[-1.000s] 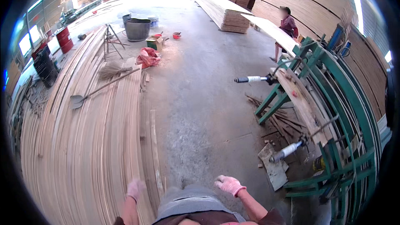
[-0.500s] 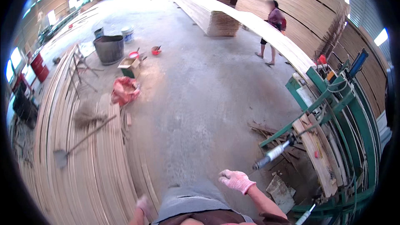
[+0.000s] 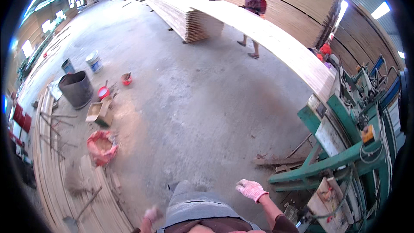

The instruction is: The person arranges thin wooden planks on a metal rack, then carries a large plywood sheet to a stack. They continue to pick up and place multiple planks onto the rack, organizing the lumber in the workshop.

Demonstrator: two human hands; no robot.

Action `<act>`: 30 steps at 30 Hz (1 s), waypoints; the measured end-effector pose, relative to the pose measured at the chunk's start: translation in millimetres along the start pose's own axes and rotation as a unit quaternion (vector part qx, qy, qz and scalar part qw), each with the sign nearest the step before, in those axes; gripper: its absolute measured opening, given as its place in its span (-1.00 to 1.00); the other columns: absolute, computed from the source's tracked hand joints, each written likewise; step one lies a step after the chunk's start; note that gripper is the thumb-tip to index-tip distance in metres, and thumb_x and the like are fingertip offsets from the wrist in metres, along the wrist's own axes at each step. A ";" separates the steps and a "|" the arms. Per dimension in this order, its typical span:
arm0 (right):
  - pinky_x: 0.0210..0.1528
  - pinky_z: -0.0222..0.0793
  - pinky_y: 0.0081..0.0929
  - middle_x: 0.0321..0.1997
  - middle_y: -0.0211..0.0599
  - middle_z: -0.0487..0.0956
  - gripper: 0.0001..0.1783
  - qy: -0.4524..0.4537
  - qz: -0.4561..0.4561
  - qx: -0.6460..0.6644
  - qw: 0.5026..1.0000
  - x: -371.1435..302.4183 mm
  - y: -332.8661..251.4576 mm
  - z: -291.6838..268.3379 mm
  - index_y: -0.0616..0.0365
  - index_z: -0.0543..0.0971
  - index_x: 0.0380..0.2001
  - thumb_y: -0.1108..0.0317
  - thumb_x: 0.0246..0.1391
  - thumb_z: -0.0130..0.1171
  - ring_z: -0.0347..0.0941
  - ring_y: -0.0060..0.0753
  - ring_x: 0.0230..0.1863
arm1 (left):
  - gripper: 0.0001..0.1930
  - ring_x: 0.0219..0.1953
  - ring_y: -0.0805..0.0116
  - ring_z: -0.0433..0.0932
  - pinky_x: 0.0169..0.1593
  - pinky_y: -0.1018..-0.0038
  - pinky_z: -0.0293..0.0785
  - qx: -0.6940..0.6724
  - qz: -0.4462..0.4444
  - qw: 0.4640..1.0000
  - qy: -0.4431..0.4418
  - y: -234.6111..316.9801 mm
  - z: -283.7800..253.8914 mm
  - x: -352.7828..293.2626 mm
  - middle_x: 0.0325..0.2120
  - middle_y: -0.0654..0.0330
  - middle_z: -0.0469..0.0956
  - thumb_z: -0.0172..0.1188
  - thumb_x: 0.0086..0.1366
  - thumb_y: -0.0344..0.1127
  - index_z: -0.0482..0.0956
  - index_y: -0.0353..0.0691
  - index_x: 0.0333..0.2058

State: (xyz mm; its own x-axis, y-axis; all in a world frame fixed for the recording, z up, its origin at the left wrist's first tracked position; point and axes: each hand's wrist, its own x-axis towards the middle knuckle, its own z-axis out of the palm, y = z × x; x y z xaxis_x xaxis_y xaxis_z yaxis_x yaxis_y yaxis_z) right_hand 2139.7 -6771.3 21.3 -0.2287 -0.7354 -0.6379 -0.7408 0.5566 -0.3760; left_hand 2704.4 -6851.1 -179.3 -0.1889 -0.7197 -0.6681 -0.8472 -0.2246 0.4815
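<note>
My right hand (image 3: 252,190), in a pink-and-white knit glove, hangs in front of my body over the concrete floor. Its fingers are loosely bent and apart, with nothing in them. My left hand (image 3: 152,214), also gloved, is low beside my grey apron (image 3: 196,207). Motion smears its fingers. Neither hand touches anything. Closest to the right hand is a green metal machine frame (image 3: 327,164). Left of my left hand, long wooden strips (image 3: 105,194) lie on the floor.
A long pale board (image 3: 267,32) runs from the stacked boards (image 3: 185,21) to the machine. A person (image 3: 253,6) stands behind it. At left are a dark drum (image 3: 76,89), an open carton (image 3: 99,114), a red sack (image 3: 102,148), small red buckets (image 3: 126,79) and a broom (image 3: 74,180).
My view has moved forward and swung right. The machine and long board appear nearer, while the drum, carton and sack have shifted left and lower. Both hands stay low.
</note>
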 end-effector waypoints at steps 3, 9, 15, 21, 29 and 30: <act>0.25 0.41 -0.12 0.09 0.03 0.66 -0.42 0.035 -0.004 0.021 0.999 94.2 26.5 -56.8 0.05 0.64 0.08 -0.16 0.28 0.04 0.55 0.07 0.18 | -0.66 -0.20 0.01 0.65 -0.14 0.10 0.59 -0.258 -0.180 0.948 -0.045 75.7 4.8 65.4 -0.36 -0.03 0.64 0.25 0.32 -0.01 0.61 -0.21 -0.30; 0.02 0.52 -0.13 -0.08 -0.01 0.72 -0.48 0.073 0.149 0.142 0.976 286.9 79.2 -162.4 0.18 0.67 -0.01 -0.04 0.27 0.06 0.66 -0.01 -0.04 | -0.65 -0.24 0.12 0.58 -0.15 0.15 0.56 -0.275 -0.172 0.941 -0.100 263.7 -75.2 314.9 -0.34 0.04 0.59 0.11 0.39 -0.01 0.58 -0.22 -0.22; -0.39 0.53 -0.19 -0.27 -0.19 0.69 -0.57 0.106 0.330 0.520 0.781 380.3 139.2 -221.9 0.20 0.60 -0.10 0.02 0.28 0.11 0.59 -0.27 -0.41 | -0.56 -0.13 0.18 0.49 -0.07 0.15 0.49 -0.478 -0.057 0.875 -0.044 504.3 -249.8 627.8 -0.18 0.13 0.51 0.01 0.47 0.06 0.48 -0.26 -0.04; -0.43 0.51 0.10 -0.31 -0.11 0.68 -0.46 0.314 0.315 0.731 0.518 502.4 276.3 -341.3 0.12 0.60 -0.18 -0.20 0.32 0.10 0.56 -0.05 -0.49 | -0.23 0.20 0.03 0.47 0.24 0.10 0.42 -0.446 0.124 0.867 -0.183 887.1 -307.8 831.2 0.32 -0.01 0.37 -0.08 0.49 0.32 0.26 -0.22 0.37; -0.52 0.49 -0.22 -0.28 -0.21 0.62 -0.31 0.549 0.124 0.779 0.275 568.2 441.2 -607.2 0.15 0.45 -0.04 -0.35 0.31 0.08 0.48 -0.27 -0.52 | -0.29 0.04 0.14 0.61 0.13 0.13 0.54 -0.192 0.135 0.878 -0.417 1308.7 -69.8 824.8 0.12 -0.01 0.58 0.08 0.49 0.19 0.29 -0.25 0.36; -0.49 0.52 -0.19 -0.24 -0.17 0.62 -0.27 0.585 0.172 0.758 0.232 573.9 449.9 -636.3 0.17 0.44 0.01 -0.37 0.29 0.09 0.50 -0.28 -0.49 | -0.31 0.04 0.13 0.61 0.13 0.11 0.54 -0.186 0.135 0.882 -0.411 1338.6 -46.1 820.8 0.13 -0.02 0.57 0.09 0.49 0.19 0.31 -0.24 0.34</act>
State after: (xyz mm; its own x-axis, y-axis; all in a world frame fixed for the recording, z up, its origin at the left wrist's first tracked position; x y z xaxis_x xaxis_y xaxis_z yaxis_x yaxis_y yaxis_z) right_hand 1273.3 -7188.9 -86.3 -0.7808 0.3459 -0.5203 0.3190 -0.4954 -0.8080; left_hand 1438.2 -7772.7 -57.1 -0.7850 -0.0938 -0.6123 -0.5233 -0.4284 0.7366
